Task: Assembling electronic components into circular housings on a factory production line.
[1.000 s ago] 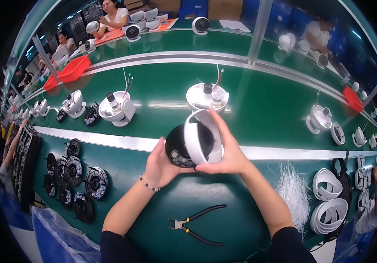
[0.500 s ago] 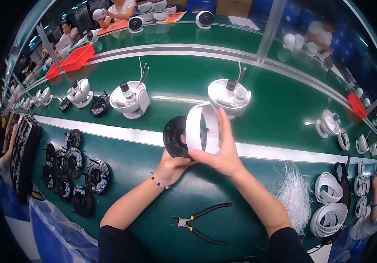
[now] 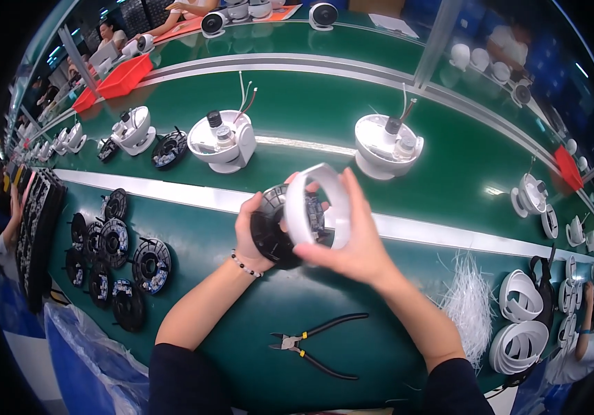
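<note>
My left hand [image 3: 247, 235] grips a round black plastic housing [image 3: 269, 232] with a blue circuit board on its inner side. In my right hand [image 3: 356, 242] is a white plastic ring [image 3: 297, 214], held upright between thumb and fingers. The ring overlaps the housing's right side in the picture; whether the two touch I cannot tell. Both parts are above the near green work surface. Below my hands lie side cutters [image 3: 290, 342] with black and yellow handles, jaws pointing left and handles spread.
Several black round housings [image 3: 114, 243] lie at left. On the belt stand white camera bodies [image 3: 222, 142] with loose wires. Thin white strips [image 3: 468, 304] are heaped at right beside stacked white rings [image 3: 520, 346]. A red bin [image 3: 124, 76] stands far left. Other people sit beyond the belt.
The black housing has tilted, so its circuit board now shows through the ring. My left fingers have come up around its left side. The belt's camera bodies appear shifted in the view.
</note>
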The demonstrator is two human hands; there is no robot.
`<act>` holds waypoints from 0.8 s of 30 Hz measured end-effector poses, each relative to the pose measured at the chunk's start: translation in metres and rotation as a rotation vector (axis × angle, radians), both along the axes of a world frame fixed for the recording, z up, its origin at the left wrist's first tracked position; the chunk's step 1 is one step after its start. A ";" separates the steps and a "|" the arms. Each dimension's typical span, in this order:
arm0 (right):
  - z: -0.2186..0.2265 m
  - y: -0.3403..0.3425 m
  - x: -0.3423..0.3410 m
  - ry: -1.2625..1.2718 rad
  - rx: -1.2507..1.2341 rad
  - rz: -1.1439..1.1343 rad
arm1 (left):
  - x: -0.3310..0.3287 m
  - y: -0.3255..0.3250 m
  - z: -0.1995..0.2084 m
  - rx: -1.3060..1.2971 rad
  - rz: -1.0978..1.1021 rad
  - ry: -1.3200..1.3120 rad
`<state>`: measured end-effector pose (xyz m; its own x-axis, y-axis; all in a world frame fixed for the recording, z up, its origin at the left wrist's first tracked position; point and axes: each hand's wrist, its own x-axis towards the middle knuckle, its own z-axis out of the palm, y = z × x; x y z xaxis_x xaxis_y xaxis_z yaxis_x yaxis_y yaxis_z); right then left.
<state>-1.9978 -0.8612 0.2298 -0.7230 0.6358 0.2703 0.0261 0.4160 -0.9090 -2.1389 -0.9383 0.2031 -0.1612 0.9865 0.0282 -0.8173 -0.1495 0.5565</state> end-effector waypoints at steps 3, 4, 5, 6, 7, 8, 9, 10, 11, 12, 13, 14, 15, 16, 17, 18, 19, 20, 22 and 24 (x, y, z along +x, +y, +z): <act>-0.003 -0.020 -0.013 -0.140 0.208 -0.019 | -0.008 -0.008 -0.013 -0.086 0.026 -0.045; -0.002 -0.022 -0.017 -0.143 0.227 -0.021 | -0.010 -0.009 -0.013 -0.074 0.035 -0.067; -0.001 -0.024 -0.020 -0.146 0.245 -0.023 | -0.011 -0.010 -0.012 -0.061 0.044 -0.088; -0.001 -0.026 -0.023 -0.148 0.243 -0.024 | -0.013 -0.012 -0.010 -0.055 0.030 -0.088; -0.001 -0.028 -0.025 -0.144 0.279 -0.018 | -0.015 -0.014 -0.008 -0.047 0.017 -0.089; -0.001 -0.029 -0.027 -0.141 0.316 -0.012 | -0.016 -0.015 -0.007 -0.040 0.007 -0.085; -0.001 -0.030 -0.028 -0.144 0.317 -0.013 | -0.018 -0.015 -0.009 -0.040 0.005 -0.088; -0.002 -0.032 -0.029 -0.142 0.343 -0.021 | -0.020 -0.015 -0.011 0.005 -0.024 -0.105; -0.003 -0.033 -0.031 -0.140 0.370 -0.029 | -0.022 -0.016 -0.012 0.050 -0.052 -0.121; -0.003 -0.034 -0.032 -0.142 0.369 -0.027 | -0.023 -0.017 -0.011 0.049 -0.051 -0.123; -0.004 -0.035 -0.034 -0.114 0.379 -0.018 | -0.023 -0.017 -0.010 0.026 0.006 -0.061; -0.005 -0.036 -0.036 -0.086 0.390 -0.010 | -0.025 -0.018 -0.009 0.003 0.063 0.002; -0.007 -0.036 -0.038 -0.088 0.388 -0.009 | -0.029 -0.019 -0.010 0.033 0.052 -0.005; -0.009 -0.033 -0.038 -0.065 0.393 0.020 | -0.031 -0.020 -0.011 0.051 0.044 0.003; -0.011 -0.031 -0.039 -0.042 0.398 0.049 | -0.033 -0.020 -0.011 0.069 0.037 0.010; -0.010 -0.031 -0.039 -0.037 0.324 0.047 | -0.033 -0.021 -0.010 0.067 0.035 0.009; -0.011 -0.032 -0.042 -0.039 0.326 0.046 | -0.032 -0.021 -0.006 0.060 0.063 0.070; -0.012 -0.034 -0.045 -0.046 0.367 0.009 | -0.032 -0.021 -0.003 0.054 0.090 0.132; -0.012 -0.039 -0.051 -0.095 0.425 -0.045 | -0.033 -0.022 -0.005 0.063 0.078 0.115; -0.008 -0.043 -0.057 -0.135 0.422 -0.050 | -0.038 -0.025 -0.005 0.067 0.068 0.098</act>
